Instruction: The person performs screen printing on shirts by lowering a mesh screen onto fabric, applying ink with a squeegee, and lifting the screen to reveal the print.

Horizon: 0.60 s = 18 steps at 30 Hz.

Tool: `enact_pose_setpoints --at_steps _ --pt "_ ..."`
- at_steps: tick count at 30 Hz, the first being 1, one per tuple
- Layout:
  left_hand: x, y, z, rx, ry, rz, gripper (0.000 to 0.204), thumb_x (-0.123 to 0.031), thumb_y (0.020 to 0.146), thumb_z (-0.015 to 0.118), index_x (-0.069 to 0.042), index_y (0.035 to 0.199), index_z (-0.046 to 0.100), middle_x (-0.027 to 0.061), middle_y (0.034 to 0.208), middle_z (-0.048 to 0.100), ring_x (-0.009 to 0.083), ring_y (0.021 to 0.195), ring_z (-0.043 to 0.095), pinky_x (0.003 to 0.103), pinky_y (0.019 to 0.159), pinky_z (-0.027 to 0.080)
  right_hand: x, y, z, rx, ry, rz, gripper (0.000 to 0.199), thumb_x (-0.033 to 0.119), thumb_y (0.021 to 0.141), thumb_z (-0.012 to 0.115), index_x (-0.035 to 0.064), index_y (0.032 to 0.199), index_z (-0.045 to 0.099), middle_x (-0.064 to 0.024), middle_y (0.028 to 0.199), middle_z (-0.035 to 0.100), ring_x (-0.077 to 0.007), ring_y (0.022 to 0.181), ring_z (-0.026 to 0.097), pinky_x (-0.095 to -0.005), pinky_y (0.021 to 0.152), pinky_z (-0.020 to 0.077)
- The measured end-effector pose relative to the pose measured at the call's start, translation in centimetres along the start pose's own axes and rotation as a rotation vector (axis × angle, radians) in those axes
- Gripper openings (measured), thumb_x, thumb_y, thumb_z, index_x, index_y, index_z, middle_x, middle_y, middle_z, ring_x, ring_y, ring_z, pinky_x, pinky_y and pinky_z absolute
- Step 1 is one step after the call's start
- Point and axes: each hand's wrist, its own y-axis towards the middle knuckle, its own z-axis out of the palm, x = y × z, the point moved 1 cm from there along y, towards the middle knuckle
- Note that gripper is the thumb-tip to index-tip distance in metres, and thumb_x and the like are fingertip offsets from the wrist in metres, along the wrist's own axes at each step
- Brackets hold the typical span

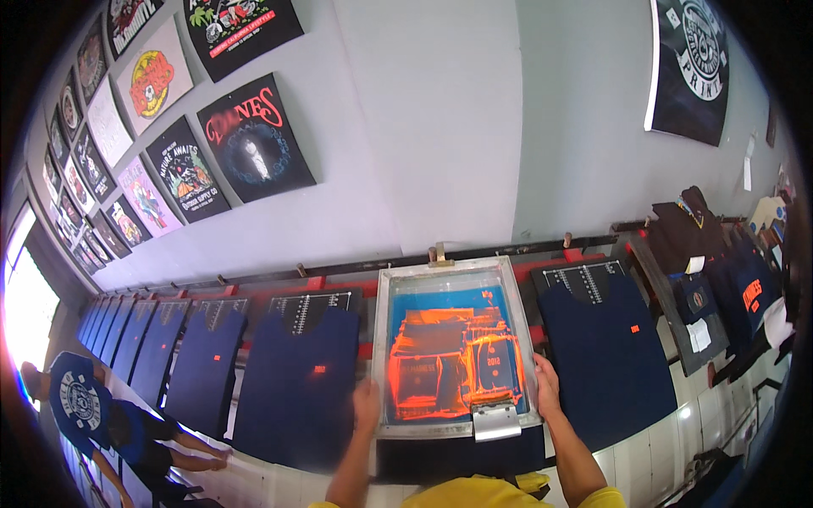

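Note:
A silver-edged screen printing frame lies before me over a navy shirt, whose lower part shows past the frame's near edge. Orange ink is smeared across the blue mesh. My left hand, slightly blurred, is closed on the frame's left side near the front corner. On the opposite side, my right hand grips the frame's right edge. A metal-handled squeegee rests inside at the near right, overlapping the front rim. The shirt under the mesh is mostly hidden.
Navy shirts on boards stand in a row: one on the right, several on the left. A dark rail runs behind them. Another person bends at the far left. Folded dark garments lie at the right.

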Motion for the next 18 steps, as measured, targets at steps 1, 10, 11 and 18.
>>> enact_pose_setpoints --at_steps 1,10,11,18 --pt "0.5 0.2 -0.1 -0.036 -0.029 0.026 0.038 -0.019 0.099 0.054 0.01 0.124 0.059 0.0187 0.12 0.066 0.0245 0.113 0.061 0.034 0.099 0.045 0.8 -0.2 0.4 0.003 0.004 -0.001 0.043 0.017 0.098 0.05 -0.0024 0.136 0.05 -0.0158 0.142 0.049 -0.0249 0.136 0.042 -0.0354 0.114 0.0298" --pt "-5.8 -6.5 -0.5 -0.013 -0.045 0.205 0.027 -0.014 0.098 0.054 0.003 0.117 0.063 0.0206 0.115 0.067 0.0266 0.111 0.064 0.036 0.099 0.046 10.0 -6.9 2.2 0.522 -0.943 -0.371 0.055 0.032 0.088 0.07 0.0003 0.131 0.054 -0.0203 0.146 0.044 -0.0384 0.138 0.038 -0.0467 0.114 0.0311" --pt "-5.4 -8.5 -0.4 0.11 0.023 0.107 0.025 -0.013 0.098 0.054 0.001 0.117 0.064 0.0205 0.116 0.067 0.0274 0.111 0.064 0.036 0.099 0.046 11.3 -8.3 2.8 0.644 -0.991 -0.369 0.055 0.033 0.087 0.07 0.0008 0.13 0.055 -0.019 0.146 0.045 -0.0375 0.138 0.038 -0.0463 0.114 0.0312" --pt "-13.6 -13.4 6.8 0.507 0.04 0.611 0.032 -0.007 0.097 0.051 -0.002 0.127 0.059 0.0218 0.124 0.061 0.0385 0.123 0.054 0.044 0.103 0.043 10.8 -6.9 4.4 0.676 -1.184 -0.473 0.064 0.012 0.068 0.077 0.0033 0.127 0.055 -0.0133 0.125 0.058 -0.0306 0.121 0.052 -0.043 0.103 0.0402"
